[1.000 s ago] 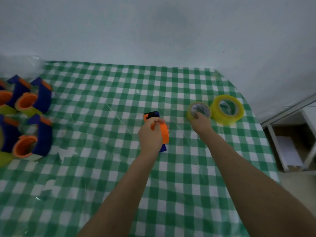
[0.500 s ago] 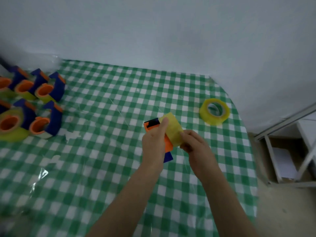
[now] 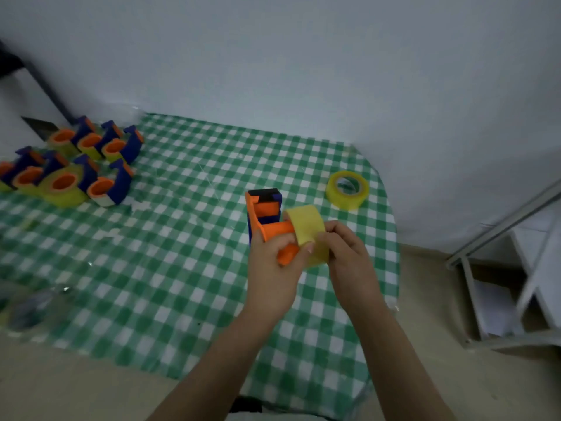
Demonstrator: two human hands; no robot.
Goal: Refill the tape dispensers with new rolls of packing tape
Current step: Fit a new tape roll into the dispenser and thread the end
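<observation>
Yellow tape roll [image 3: 306, 230] sits pinched in the right hand [image 3: 349, 253]; the left hand [image 3: 273, 268] grips the orange dispenser [image 3: 267, 220].

**What the view keeps back**

The left hand [image 3: 273, 264] wraps the lower half of the orange-and-blue dispenser [image 3: 264, 208], hiding its handle and base. The right hand [image 3: 346, 252] grips the yellow tape roll [image 3: 305, 221] and covers its near rim. The roll's core faces away, so whether it sits on the orange hub cannot be told. At the far left, the outermost dispenser [image 3: 4, 171] of the cluster is cut off by the picture's edge. A pale, glossy shape [image 3: 27, 308] at the lower left is too blurred to identify. The white shelf frame [image 3: 513, 338] runs out past the right edge, and both forearms leave at the bottom.
</observation>
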